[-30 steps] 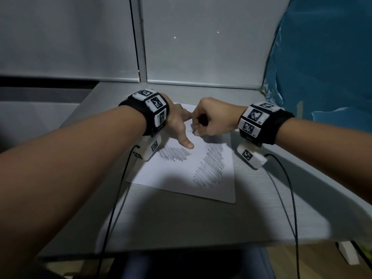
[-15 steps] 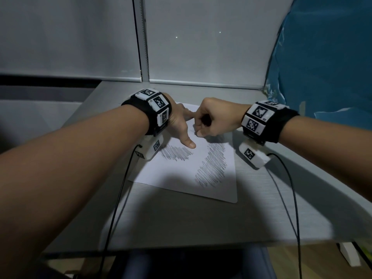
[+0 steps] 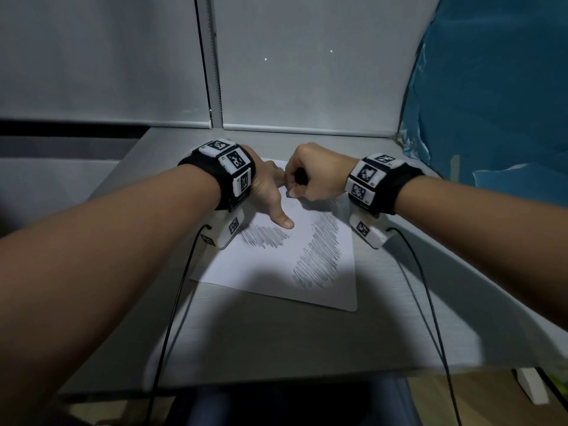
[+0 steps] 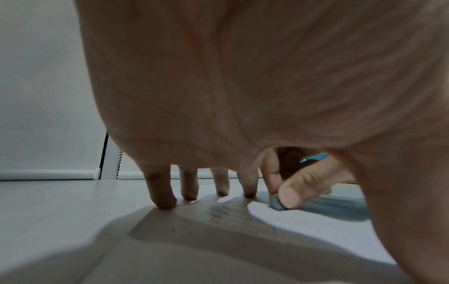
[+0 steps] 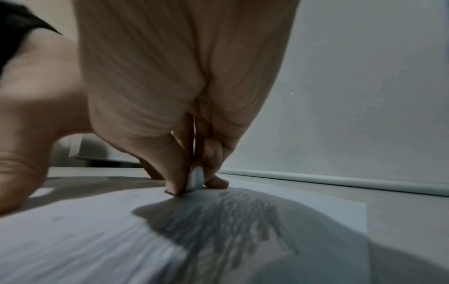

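At the sheet's far edge, the right hand (image 3: 313, 179) pinched a small grey eraser (image 5: 196, 178) between thumb and curled fingers, its end pressed to the sheet (image 3: 276, 272). Since half a second before, that hand had slid slightly left and farther up the sheet, closer to the left index finger. The left hand (image 3: 267, 192) had stayed put, fingers straight and spread, their tips and the thumb pressing down and holding nothing. The left scribble (image 3: 264, 238) by that thumb and the longer right scribble (image 3: 319, 253) looked unchanged. The sheet lay askew on a pale grey surface (image 3: 276, 339), and two black cables (image 3: 172, 302) ran over its near edge. Closed blinds (image 3: 92, 56) stood behind, with blue plastic (image 3: 491, 103) at the right.
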### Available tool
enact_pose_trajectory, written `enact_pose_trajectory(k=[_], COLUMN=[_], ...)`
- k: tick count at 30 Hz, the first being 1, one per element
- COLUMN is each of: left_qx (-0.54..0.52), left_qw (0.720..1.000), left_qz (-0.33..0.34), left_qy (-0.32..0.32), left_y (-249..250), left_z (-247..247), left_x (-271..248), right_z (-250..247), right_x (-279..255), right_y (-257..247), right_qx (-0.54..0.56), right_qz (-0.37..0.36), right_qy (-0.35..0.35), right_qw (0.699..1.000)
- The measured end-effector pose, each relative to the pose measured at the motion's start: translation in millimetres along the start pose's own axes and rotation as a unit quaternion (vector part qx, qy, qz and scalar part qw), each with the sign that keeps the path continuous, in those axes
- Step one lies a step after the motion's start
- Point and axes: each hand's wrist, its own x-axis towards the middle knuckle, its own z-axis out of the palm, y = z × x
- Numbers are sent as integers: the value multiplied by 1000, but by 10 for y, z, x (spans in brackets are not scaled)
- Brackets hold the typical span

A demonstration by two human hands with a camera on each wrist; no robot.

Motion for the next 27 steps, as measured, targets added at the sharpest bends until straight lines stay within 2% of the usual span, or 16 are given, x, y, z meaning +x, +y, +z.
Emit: enact_pose_trajectory(k=[3, 7, 13, 19, 21, 27], left_qx=[-3, -22, -11, -24, -20, -37], left_qw=[1000, 1000, 1000, 1000, 1000, 999], left_qz=[1, 17, 8, 14, 12, 12], left_qy=[0, 10, 0, 9, 5, 1], left_y=[5, -7, -22, -29, -31, -67], left_z=[1, 17, 19, 27, 27, 18], left_x=[-13, -7, 31, 42, 58, 87], right_z=[16, 18, 29, 60, 49, 24], right_x=[29, -89, 76, -84, -66, 163], right_y=[-22, -67, -8, -75, -67, 27], right_qx=[0, 17, 15, 38, 32, 3], right_qz=[3, -21, 7, -24, -22, 42], right_qy=[5, -48, 11, -29, -24, 25], right_qw=[1000, 999, 1000, 999, 999, 999])
